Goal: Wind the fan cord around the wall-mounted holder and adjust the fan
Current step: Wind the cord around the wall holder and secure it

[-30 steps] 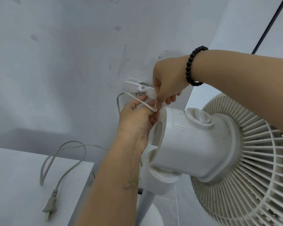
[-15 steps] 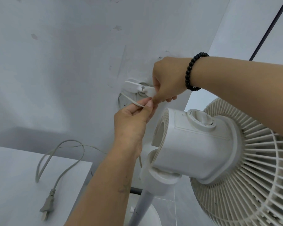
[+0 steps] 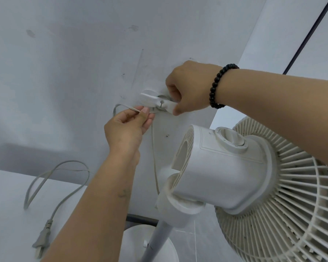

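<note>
Pale scuffed wall (image 3: 68, 76) behind, white tabletop (image 3: 6, 214) low at left. Pedestal fan (image 3: 225, 174) at right, motor housing toward the wall, grille away, just below the hands. Right hand (image 3: 187, 89) at the wall-mounted cord holder (image 3: 155, 102), fingers curled round its right end, thumb under the tip, steadying it. Left hand (image 3: 127, 129) just below and left of the holder, thumb and forefinger pinching the fan cord (image 3: 153, 148) close to the holder's neck. Holder arm lying roughly level, slanting down to the right, long axis across the wall. Cord running from the pinch into the gap under the arm, then dropping almost straight down toward the fan neck; small loop bulging left of the pinch. Slack looping over the tabletop, ending at the plug (image 3: 42, 239), well apart from both hands. Likely next: another turn round the neck, crosswise to the arm, with the left hand nearer and feeding from below-left.
</note>
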The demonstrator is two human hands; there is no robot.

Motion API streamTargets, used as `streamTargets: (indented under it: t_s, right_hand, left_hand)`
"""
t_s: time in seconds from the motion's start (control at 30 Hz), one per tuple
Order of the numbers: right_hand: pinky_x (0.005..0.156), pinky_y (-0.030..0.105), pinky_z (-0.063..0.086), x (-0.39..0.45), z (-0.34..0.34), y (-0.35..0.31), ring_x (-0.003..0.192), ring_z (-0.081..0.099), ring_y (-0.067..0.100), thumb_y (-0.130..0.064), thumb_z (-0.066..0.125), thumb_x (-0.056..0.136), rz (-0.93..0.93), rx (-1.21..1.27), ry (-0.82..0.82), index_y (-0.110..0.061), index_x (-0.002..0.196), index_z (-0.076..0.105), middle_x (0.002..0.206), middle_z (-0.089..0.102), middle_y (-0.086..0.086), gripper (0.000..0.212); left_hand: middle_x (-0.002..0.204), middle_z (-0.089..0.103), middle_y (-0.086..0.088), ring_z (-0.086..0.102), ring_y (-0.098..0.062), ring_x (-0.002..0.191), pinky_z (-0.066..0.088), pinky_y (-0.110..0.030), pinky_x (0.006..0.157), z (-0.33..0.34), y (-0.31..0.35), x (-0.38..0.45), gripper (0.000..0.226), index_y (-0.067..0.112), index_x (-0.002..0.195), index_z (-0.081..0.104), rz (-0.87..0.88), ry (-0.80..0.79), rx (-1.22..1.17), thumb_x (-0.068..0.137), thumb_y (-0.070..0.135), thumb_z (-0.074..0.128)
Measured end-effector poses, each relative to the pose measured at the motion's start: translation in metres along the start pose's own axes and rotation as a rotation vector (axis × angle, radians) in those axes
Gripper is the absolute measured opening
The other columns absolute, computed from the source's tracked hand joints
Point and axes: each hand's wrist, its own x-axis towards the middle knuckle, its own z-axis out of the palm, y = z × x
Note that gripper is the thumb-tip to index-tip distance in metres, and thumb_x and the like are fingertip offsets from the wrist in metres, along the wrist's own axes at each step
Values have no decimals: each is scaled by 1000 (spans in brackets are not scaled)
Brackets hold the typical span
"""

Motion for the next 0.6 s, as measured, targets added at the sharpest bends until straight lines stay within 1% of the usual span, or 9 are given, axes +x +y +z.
streamTargets:
  t_s: [0.03, 0.1, 0.17, 0.23, 0.33, 0.4, 0.5, 0.6]
  right_hand:
    - [63, 28, 46, 0, 0, 0, 83, 63, 24, -37, 65, 82, -19, 6, 12, -13, 86, 61, 85, 69, 5, 25]
    - [65, 29, 47, 0, -1, 0, 85, 64, 25, -38, 62, 84, -42, 13, 3, -12, 93, 61, 88, 70, 7, 27]
    - [66, 30, 48, 0, -1, 1, 84, 65, 25, -38, 62, 84, -48, 17, -7, -12, 95, 62, 87, 71, 7, 28]
    - [68, 32, 50, -1, 0, 2, 85, 64, 25, -37, 63, 84, -53, 14, 0, -12, 96, 62, 88, 70, 6, 28]
    - [70, 34, 51, -2, 2, 3, 86, 62, 26, -36, 62, 85, -67, 24, 15, -11, 95, 62, 88, 66, 4, 27]
    - [66, 31, 46, -2, 3, 3, 87, 60, 26, -35, 60, 86, -77, 19, 18, -9, 96, 61, 89, 65, 5, 28]
    - [55, 27, 35, 0, 4, 5, 86, 56, 26, -32, 59, 87, -89, -21, 19, -9, 96, 60, 90, 62, 6, 25]
    - [54, 26, 33, 1, 5, 5, 86, 56, 28, -32, 56, 89, -109, -28, 30, -10, 93, 57, 90, 61, 7, 23]
  left_hand:
    - [83, 69, -10, 73, -11, 69, 56, -15, 67, 0, 2, 3, 16, -4, 100, 67, -7, 7, -20, 85, 1, 70]
    - [82, 71, -8, 73, -11, 67, 56, -15, 67, 1, 5, 8, 17, -4, 102, 66, -38, 27, -78, 86, 2, 69]
    - [72, 73, -4, 73, -10, 66, 57, -16, 64, 2, 7, 12, 13, -2, 100, 65, -78, 49, -131, 88, 3, 67]
    - [65, 74, 0, 73, -8, 65, 57, -16, 63, 2, 8, 15, 8, 2, 95, 66, -96, 49, -122, 88, 4, 68]
    - [70, 74, 2, 72, -6, 65, 57, -16, 62, 1, 10, 19, 8, 8, 93, 67, -106, 50, -88, 86, 8, 71]
    - [70, 74, 4, 73, -5, 66, 56, -15, 62, 1, 10, 20, 10, 11, 94, 67, -117, 54, -91, 86, 12, 73]
    - [68, 74, 7, 72, -4, 67, 56, -14, 64, 5, 11, 19, 9, 15, 94, 67, -139, 49, -134, 87, 14, 72]
    - [74, 74, 6, 72, -3, 69, 56, -13, 65, 5, 11, 19, 4, 17, 88, 68, -152, 48, -140, 87, 15, 72]
